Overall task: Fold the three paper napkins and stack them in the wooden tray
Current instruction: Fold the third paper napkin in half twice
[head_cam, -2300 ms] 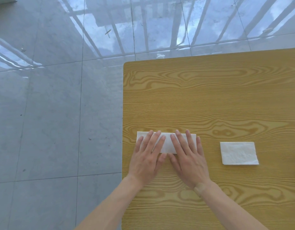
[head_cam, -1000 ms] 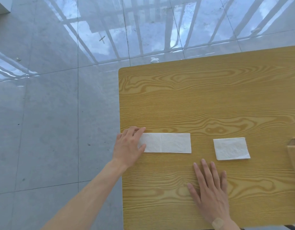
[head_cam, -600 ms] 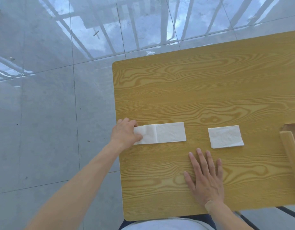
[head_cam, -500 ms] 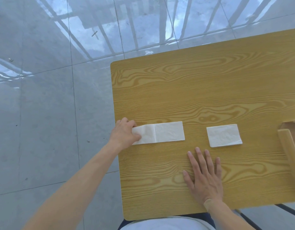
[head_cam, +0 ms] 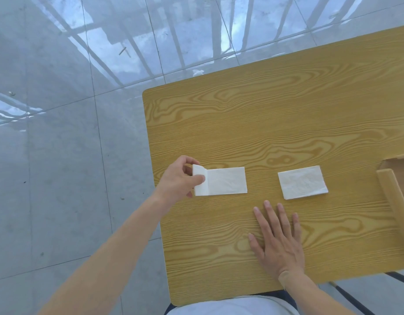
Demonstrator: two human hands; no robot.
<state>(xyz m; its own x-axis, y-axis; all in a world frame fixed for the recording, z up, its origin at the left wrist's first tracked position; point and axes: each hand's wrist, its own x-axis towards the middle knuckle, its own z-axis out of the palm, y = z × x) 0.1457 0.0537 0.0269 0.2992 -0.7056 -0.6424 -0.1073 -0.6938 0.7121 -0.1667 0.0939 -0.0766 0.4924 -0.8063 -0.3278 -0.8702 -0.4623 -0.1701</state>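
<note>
A long white napkin (head_cam: pixel 226 181), folded into a strip, lies near the table's left edge. My left hand (head_cam: pixel 180 178) pinches its left end and has lifted that end up and over toward the right. To the right lies a second napkin (head_cam: pixel 302 182), folded into a small rectangle. My right hand (head_cam: pixel 278 238) rests flat on the table below the gap between the two napkins, fingers straight, touching neither. At the right edge of the view stands the wooden tray (head_cam: pixel 393 198), only partly in view. A third napkin is not visible.
The wooden table (head_cam: pixel 264 123) ends at its left edge just beside my left hand and at its near edge by my body. A glossy grey tiled floor (head_cam: pixel 60 155) lies to the left and beyond.
My left hand went from pressing the strip flat to pinching its left end and lifting it over toward the right. My right hand left the napkin and lies flat on the table.
</note>
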